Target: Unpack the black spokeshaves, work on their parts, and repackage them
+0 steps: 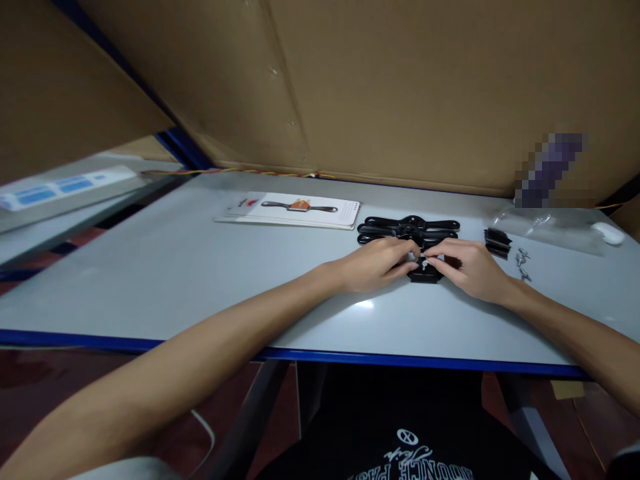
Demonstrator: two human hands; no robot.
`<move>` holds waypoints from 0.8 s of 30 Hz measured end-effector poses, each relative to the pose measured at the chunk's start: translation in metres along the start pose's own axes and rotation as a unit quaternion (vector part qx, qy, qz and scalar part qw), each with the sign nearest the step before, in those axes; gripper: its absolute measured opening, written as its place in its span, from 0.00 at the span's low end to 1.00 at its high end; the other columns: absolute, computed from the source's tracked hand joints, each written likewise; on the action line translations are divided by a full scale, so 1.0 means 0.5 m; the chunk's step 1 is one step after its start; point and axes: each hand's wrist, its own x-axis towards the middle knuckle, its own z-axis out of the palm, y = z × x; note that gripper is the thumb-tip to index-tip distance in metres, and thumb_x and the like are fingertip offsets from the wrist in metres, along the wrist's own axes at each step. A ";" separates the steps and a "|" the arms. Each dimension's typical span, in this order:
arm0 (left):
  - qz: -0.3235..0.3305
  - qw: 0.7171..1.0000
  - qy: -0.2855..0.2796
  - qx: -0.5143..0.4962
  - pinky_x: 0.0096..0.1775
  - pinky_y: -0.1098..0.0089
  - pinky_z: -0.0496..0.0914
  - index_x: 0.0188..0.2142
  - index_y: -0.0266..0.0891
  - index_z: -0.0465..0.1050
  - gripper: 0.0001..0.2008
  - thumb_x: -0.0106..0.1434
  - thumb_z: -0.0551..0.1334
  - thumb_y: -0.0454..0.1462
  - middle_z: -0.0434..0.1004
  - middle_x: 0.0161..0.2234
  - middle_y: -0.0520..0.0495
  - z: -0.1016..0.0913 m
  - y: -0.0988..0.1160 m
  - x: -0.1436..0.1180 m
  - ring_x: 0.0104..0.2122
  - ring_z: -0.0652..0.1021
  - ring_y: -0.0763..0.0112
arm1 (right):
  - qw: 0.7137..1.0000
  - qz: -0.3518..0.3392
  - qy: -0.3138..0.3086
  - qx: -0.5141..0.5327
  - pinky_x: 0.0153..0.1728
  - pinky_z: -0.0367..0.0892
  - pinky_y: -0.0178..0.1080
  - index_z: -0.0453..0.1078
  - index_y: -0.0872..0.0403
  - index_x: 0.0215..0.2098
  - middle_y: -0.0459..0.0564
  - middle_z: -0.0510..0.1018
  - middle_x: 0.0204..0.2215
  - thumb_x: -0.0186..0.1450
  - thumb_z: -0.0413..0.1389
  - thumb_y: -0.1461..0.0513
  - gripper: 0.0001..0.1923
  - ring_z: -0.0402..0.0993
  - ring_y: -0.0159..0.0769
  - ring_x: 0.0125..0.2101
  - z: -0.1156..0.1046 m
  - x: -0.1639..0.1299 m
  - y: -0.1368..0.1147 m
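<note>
My right hand has its thumb and forefinger pinched on a small silver screw. Right below the screw is a small black metal part, lying near the tabletop. My left hand closes on this part from the left, its fingers curled and the thumb along its edge. Just beyond both hands, several black two-handled spokeshaves lie side by side, their handles pointing left and right. My fingers hide part of the nearest one and much of the black part.
A printed card picturing a spokeshave lies to the left. On the right are a stack of black plates, several silver screws, a clear plastic bag and a white mouse-shaped object. A cardboard wall closes off the back.
</note>
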 end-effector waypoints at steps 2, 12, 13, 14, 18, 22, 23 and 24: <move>0.001 1.000 -0.001 0.000 0.40 0.65 0.69 0.47 0.37 0.72 0.11 0.76 0.53 0.40 0.77 0.34 0.45 -0.001 0.001 0.000 0.35 0.76 0.64 | 1.000 0.001 -0.002 0.000 0.34 0.66 0.39 0.82 0.55 0.44 0.50 0.84 0.33 0.74 0.56 0.60 0.12 0.75 0.35 0.30 -0.001 0.000 0.000; 0.007 1.000 -0.004 0.016 0.41 0.64 0.70 0.48 0.37 0.72 0.12 0.77 0.52 0.39 0.79 0.39 0.42 -0.002 0.003 0.000 0.38 0.77 0.62 | 1.000 0.002 -0.002 0.011 0.34 0.67 0.39 0.81 0.55 0.47 0.50 0.84 0.35 0.74 0.56 0.61 0.11 0.74 0.34 0.30 0.001 -0.002 0.004; 0.008 1.000 -0.004 0.017 0.41 0.64 0.70 0.48 0.37 0.72 0.12 0.77 0.52 0.39 0.79 0.39 0.42 -0.002 0.003 0.000 0.38 0.77 0.62 | 1.000 0.002 -0.002 0.012 0.34 0.67 0.39 0.80 0.55 0.48 0.50 0.84 0.35 0.74 0.56 0.61 0.11 0.74 0.34 0.30 0.002 -0.002 0.004; 0.009 1.000 -0.004 0.017 0.41 0.64 0.70 0.48 0.37 0.72 0.12 0.77 0.52 0.39 0.79 0.39 0.42 -0.002 0.003 -0.001 0.38 0.77 0.63 | 1.000 0.001 -0.002 0.013 0.34 0.67 0.39 0.80 0.55 0.48 0.50 0.84 0.35 0.74 0.56 0.61 0.11 0.74 0.34 0.30 0.002 -0.003 0.004; 0.007 1.000 -0.002 0.016 0.40 0.64 0.70 0.48 0.37 0.71 0.12 0.77 0.52 0.39 0.78 0.38 0.42 -0.002 0.002 -0.001 0.37 0.77 0.63 | 1.000 -0.001 -0.007 0.021 0.33 0.65 0.39 0.79 0.54 0.45 0.49 0.82 0.34 0.74 0.56 0.61 0.10 0.72 0.33 0.30 0.000 0.000 0.002; 0.005 1.000 0.000 0.010 0.40 0.64 0.69 0.48 0.37 0.71 0.11 0.77 0.52 0.39 0.78 0.36 0.43 -0.001 0.001 -0.001 0.36 0.76 0.63 | 1.000 0.003 -0.006 0.031 0.31 0.64 0.38 0.76 0.54 0.37 0.46 0.78 0.30 0.73 0.56 0.60 0.09 0.70 0.31 0.27 -0.001 0.002 -0.002; 0.006 1.000 0.000 0.009 0.40 0.64 0.69 0.48 0.37 0.71 0.11 0.76 0.52 0.39 0.77 0.36 0.44 0.000 0.000 0.000 0.36 0.76 0.63 | 1.000 0.001 -0.006 0.031 0.31 0.63 0.37 0.75 0.54 0.36 0.46 0.77 0.30 0.73 0.56 0.61 0.08 0.69 0.31 0.26 0.000 0.001 -0.003; 0.007 1.000 0.001 0.007 0.40 0.64 0.69 0.48 0.37 0.71 0.11 0.76 0.53 0.39 0.77 0.35 0.44 0.000 0.000 0.000 0.36 0.76 0.63 | 1.000 -0.001 -0.007 0.029 0.31 0.63 0.37 0.74 0.53 0.36 0.45 0.76 0.30 0.72 0.56 0.62 0.07 0.69 0.30 0.26 0.000 0.001 -0.003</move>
